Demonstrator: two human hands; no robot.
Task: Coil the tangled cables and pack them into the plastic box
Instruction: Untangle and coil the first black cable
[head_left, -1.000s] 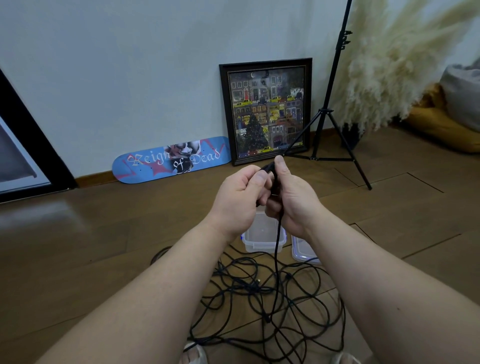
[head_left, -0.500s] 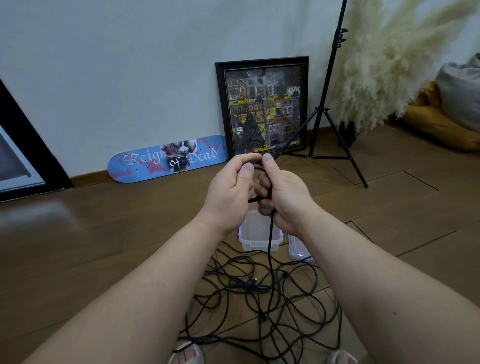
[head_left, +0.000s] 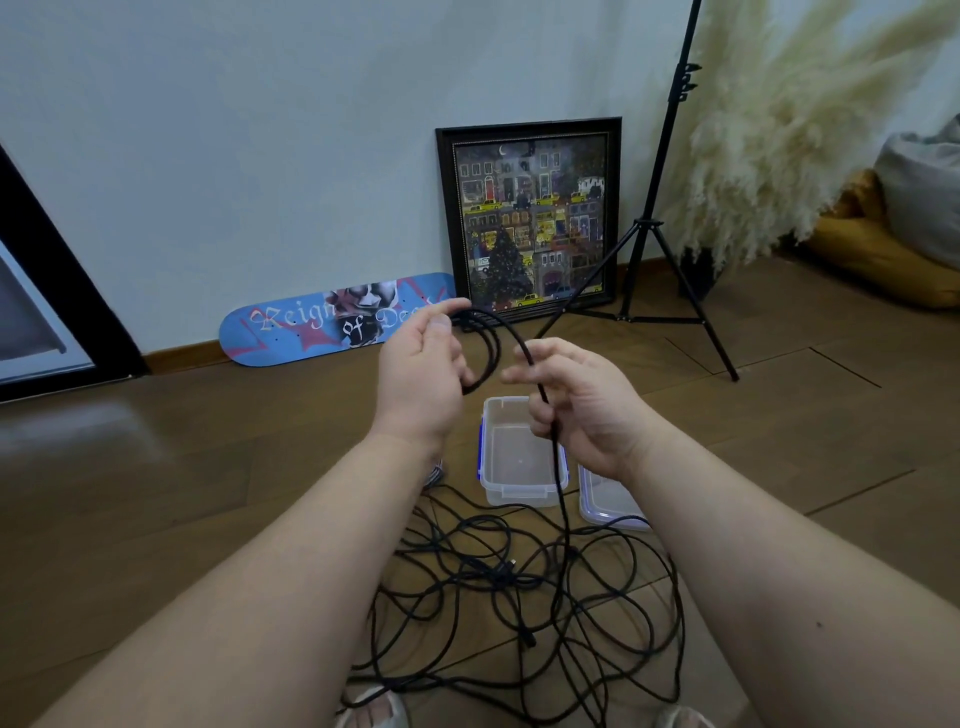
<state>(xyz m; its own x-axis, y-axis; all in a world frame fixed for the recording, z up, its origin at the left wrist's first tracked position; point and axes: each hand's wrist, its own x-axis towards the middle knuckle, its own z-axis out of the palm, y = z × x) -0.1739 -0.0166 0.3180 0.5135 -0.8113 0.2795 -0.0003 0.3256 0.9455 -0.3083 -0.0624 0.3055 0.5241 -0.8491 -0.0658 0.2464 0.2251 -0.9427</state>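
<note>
Wooden floor (head_left: 156, 493) is covered by tangled cables (head_left: 519, 597). Small loops (head_left: 485, 348) are held by the left hand (head_left: 421, 374); more cable is gripped by the right hand (head_left: 582, 405) for looping. Nearby, the plastic box (head_left: 519, 457) is kept open, ready.

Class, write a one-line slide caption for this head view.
Left hand holds small coil; right hand feeds black cable above plastic box.

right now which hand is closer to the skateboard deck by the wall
Left. The left hand is held up just in front of the skateboard deck's right end in the view; the right hand is further right, over the plastic box.
</note>
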